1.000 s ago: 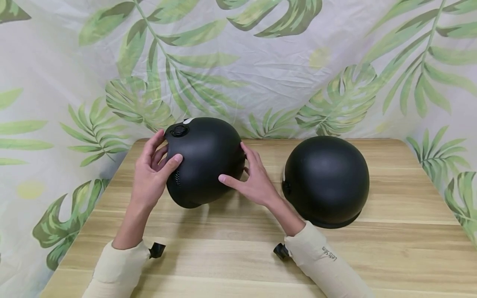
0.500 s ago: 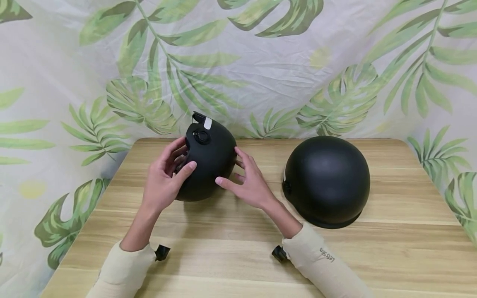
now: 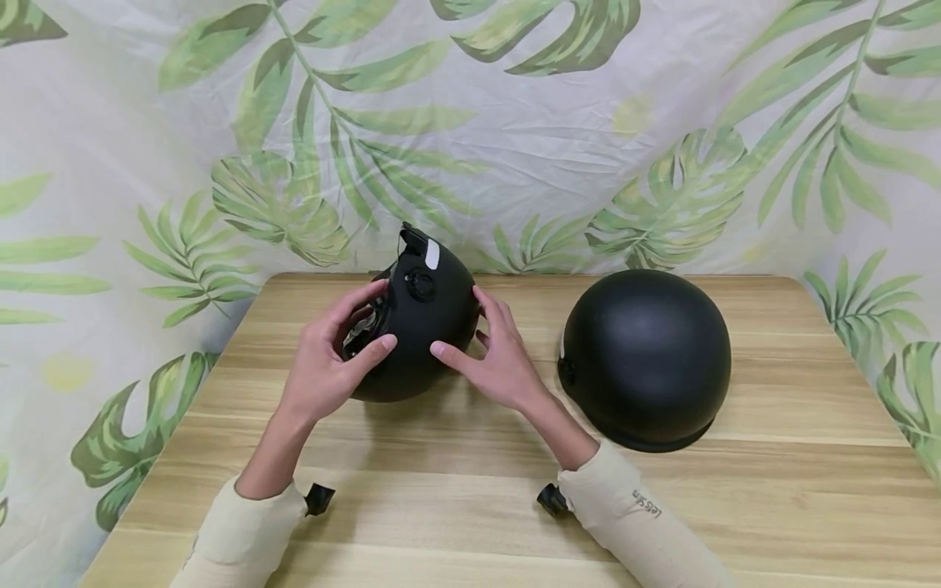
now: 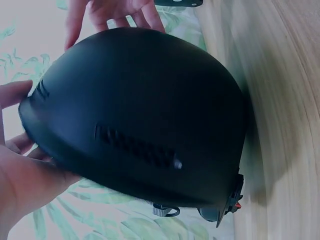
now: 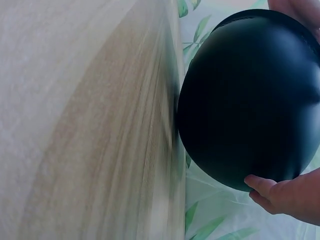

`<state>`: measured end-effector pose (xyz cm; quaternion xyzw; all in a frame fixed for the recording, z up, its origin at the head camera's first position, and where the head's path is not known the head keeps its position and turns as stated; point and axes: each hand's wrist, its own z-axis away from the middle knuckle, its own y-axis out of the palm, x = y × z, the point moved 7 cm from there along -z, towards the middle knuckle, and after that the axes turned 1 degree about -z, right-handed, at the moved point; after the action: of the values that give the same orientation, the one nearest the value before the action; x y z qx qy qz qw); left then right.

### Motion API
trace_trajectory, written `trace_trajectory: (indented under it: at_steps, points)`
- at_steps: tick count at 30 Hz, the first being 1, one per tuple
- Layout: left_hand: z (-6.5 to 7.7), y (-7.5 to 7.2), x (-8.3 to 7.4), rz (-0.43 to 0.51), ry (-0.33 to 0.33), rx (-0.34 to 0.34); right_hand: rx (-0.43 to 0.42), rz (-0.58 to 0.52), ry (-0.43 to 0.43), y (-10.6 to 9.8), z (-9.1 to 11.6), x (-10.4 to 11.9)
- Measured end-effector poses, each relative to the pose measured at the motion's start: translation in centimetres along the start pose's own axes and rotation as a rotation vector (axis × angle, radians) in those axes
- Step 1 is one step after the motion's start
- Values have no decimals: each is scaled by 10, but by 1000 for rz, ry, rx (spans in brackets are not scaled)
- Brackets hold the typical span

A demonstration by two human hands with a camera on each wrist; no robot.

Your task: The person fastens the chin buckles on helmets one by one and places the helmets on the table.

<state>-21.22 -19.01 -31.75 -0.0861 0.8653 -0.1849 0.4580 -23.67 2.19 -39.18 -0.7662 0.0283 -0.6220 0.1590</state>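
Note:
Both hands hold a matte black helmet (image 3: 434, 335), tilted on its side at the table's left half. Its open underside faces left, showing some inner lining. A round black fitting and a white patch sit near its rim. My left hand (image 3: 331, 351) grips the rim, thumb outside and fingers partly hidden behind the edge. With thumb and fingers spread, my right hand (image 3: 503, 359) holds the rounded crown. The left wrist view shows a vent strip on the helmet (image 4: 150, 90), which seems to touch the table. In the right wrist view, fingertips press the smooth shell (image 5: 245, 110).
A second black helmet (image 3: 647, 359) stands dome up on the right of the wooden table (image 3: 456, 523). Behind the table hangs a leaf-printed cloth (image 3: 544, 163). Small black devices stick out at the left cuff (image 3: 319, 499) and right cuff (image 3: 551, 500).
The held helmet has turned, bringing its opening, round fitting and white patch into view. My left hand has moved right along with the rim. The second helmet has stayed put.

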Motion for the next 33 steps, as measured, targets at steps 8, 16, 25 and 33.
trace_trajectory:
  at_steps: [8,16,25,33]
  points:
    - [1,3,-4,-33,35,49,-11,5,-25,-3,0,4]
    - [1,9,-7,-93,53,114,-58,72,-37,-8,3,13]
    - [1,0,-1,-84,35,105,-89,117,-22,-13,3,17]
    - [-3,-20,22,-75,-67,37,-83,112,-19,-20,4,20]
